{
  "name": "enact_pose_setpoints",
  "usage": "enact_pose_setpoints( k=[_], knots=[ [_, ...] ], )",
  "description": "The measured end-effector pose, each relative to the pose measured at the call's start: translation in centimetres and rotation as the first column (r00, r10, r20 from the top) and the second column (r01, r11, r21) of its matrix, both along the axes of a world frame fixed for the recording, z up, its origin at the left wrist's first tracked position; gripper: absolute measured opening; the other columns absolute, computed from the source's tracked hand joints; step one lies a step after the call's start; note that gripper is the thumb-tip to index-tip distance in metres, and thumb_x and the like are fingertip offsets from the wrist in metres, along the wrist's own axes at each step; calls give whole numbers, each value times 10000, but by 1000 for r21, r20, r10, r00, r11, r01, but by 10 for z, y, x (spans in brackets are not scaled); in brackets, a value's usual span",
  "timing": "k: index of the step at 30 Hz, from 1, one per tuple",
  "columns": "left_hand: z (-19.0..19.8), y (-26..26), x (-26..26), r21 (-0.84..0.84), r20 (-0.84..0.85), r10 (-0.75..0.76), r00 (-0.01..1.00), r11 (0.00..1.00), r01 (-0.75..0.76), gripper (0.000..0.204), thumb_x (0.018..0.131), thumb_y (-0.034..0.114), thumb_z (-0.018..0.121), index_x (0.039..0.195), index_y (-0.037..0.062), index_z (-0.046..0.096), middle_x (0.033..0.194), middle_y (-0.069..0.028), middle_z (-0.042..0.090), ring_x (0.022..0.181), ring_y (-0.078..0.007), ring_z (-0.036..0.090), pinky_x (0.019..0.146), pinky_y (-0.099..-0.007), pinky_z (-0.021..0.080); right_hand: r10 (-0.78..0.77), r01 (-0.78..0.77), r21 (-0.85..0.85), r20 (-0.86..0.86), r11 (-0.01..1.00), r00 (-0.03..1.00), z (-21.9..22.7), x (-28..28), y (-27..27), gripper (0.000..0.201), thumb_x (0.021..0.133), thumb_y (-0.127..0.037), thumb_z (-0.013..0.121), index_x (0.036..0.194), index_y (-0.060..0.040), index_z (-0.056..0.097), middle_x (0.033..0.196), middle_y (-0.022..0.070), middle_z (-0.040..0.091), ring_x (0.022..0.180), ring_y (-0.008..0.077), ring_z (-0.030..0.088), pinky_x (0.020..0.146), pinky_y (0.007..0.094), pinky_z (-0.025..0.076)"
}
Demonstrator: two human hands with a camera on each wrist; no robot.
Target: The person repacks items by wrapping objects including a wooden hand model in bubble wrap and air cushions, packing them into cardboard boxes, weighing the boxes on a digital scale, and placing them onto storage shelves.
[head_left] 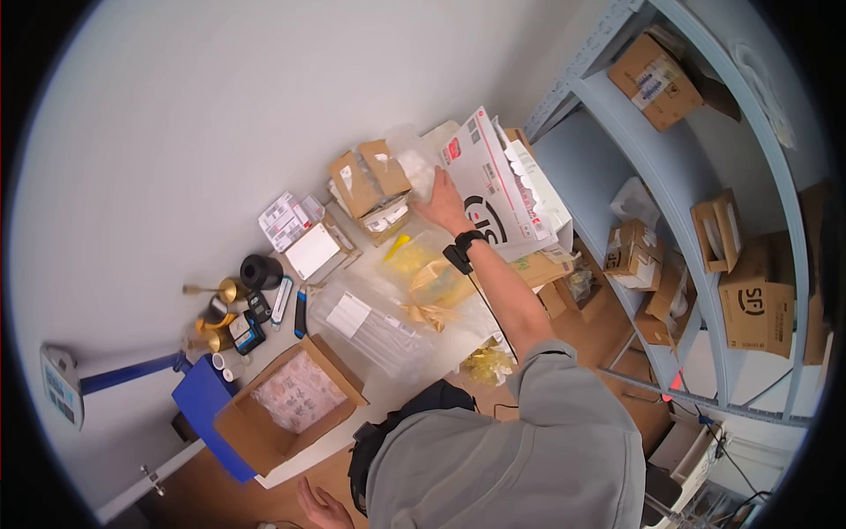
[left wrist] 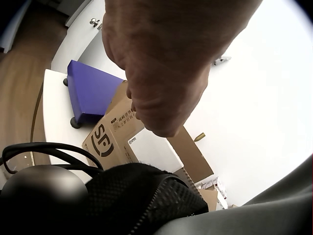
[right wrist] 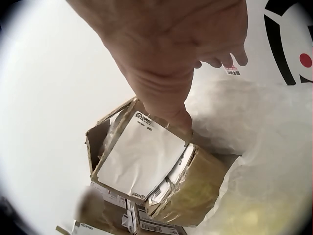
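My right hand [head_left: 445, 207] reaches over the far side of the table, thumb and fingers spread apart. It is nearest to a crumpled clear plastic bag [right wrist: 225, 112], between an opened cardboard box [head_left: 374, 181] and a large white SF carton [head_left: 480, 167]. In the right wrist view the thumb overlaps the edge of the cardboard box, which bears a white label [right wrist: 142, 156]; the fingertips overlap the white carton. My left hand [head_left: 324, 509] hangs low by the table's near edge, fingers loosely extended, holding nothing. Beside it stands an open carton [head_left: 242, 423] with a pink-white packet [head_left: 300, 392] inside.
Clear plastic packaging [head_left: 374, 331] and yellowish film [head_left: 432, 273] lie mid-table. A blue scale base [head_left: 207, 414], a black tape roll [head_left: 262, 271] and a blue cutter [head_left: 300, 313] are at the left. Metal shelves [head_left: 608, 97] with several boxes rise at the right.
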State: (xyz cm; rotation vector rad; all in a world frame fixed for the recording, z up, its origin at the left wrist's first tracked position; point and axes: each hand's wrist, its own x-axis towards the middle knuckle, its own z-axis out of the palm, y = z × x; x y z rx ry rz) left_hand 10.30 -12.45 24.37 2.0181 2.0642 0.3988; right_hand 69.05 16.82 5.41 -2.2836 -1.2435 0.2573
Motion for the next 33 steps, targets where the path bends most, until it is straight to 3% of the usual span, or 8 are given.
enact_pose_setpoints(
  k=[4, 5, 8, 14, 20, 23, 25, 33],
  knots=[
    [-5, -30, -16, -168, -44, 146, 988, 974, -152, 426, 1043, 236, 579, 1382, -22, 578, 1350, -271, 608, 1235, -442, 580, 1061, -481, 472, -94, 85, -104, -88, 991, 992, -28, 4, 21, 1026, 719, -368, 859, 1505, 4, 315, 1439, 308, 449, 1339, 465, 473, 1097, 504, 443],
    [-8, -34, -9, -127, 6, 216, 976, 969, -214, 352, 964, -18, 553, 1313, -50, 592, 1283, -273, 611, 1198, -468, 577, 1019, -501, 463, -70, 60, -108, -94, 992, 993, -30, 8, 23, 1026, 719, -368, 859, 1505, 4, 315, 1439, 308, 449, 1339, 465, 473, 1097, 504, 443],
    [-14, -48, -9, -91, 6, 219, 976, 972, -218, 343, 968, -11, 554, 1307, -49, 592, 1270, -275, 613, 1181, -473, 582, 1004, -501, 469, -82, 50, -175, -181, 983, 980, -34, 21, 25, 951, 701, -309, 858, 1463, -32, 362, 1374, 291, 497, 1275, 465, 522, 1069, 505, 464],
    [-14, -52, -1, -116, 10, 273, 962, 956, -270, 337, 977, -2, 553, 1310, -34, 595, 1271, -280, 618, 1180, -477, 587, 998, -497, 476, -31, 64, 115, -265, 991, 964, -19, 40, 14, 866, 667, -266, 860, 1373, 39, 461, 1286, 283, 594, 1203, 434, 584, 1043, 466, 478],
    [-23, -39, -9, -125, 11, 221, 975, 968, -217, 336, 981, -1, 554, 1314, -20, 596, 1299, -277, 611, 1196, -474, 581, 1006, -494, 474, -17, 66, 119, -377, 991, 926, 25, 44, -15, 832, 755, -308, 846, 1414, 52, 487, 1338, 218, 623, 1218, 330, 615, 1056, 399, 468],
    [-22, -27, -11, -117, 31, 190, 981, 976, -185, 337, 981, -5, 551, 1315, -23, 595, 1304, -277, 609, 1200, -475, 579, 1011, -496, 471, -24, 119, 97, -666, 988, 746, 45, 50, -29, 794, 784, -314, 836, 1411, 40, 502, 1329, 175, 631, 1219, 285, 605, 1063, 364, 452],
    [-24, -24, -15, -103, 40, 166, 985, 982, -161, 339, 980, -7, 551, 1316, -26, 594, 1303, -277, 610, 1201, -474, 578, 1014, -496, 469, 62, 135, 149, -860, 980, 506, 57, 52, -37, 763, 813, -323, 823, 1417, 26, 513, 1339, 143, 621, 1268, 235, 556, 1084, 345, 418],
    [-24, -28, -23, -83, 31, 176, 984, 982, -173, 344, 975, -12, 552, 1316, -40, 592, 1299, -274, 613, 1215, -460, 578, 1033, -494, 462, 62, 243, 231, -833, 942, 549, 92, 50, -51, 709, 836, -390, 788, 1370, 28, 582, 1302, 111, 633, 1222, 215, 554, 1066, 341, 403]
  ],
)
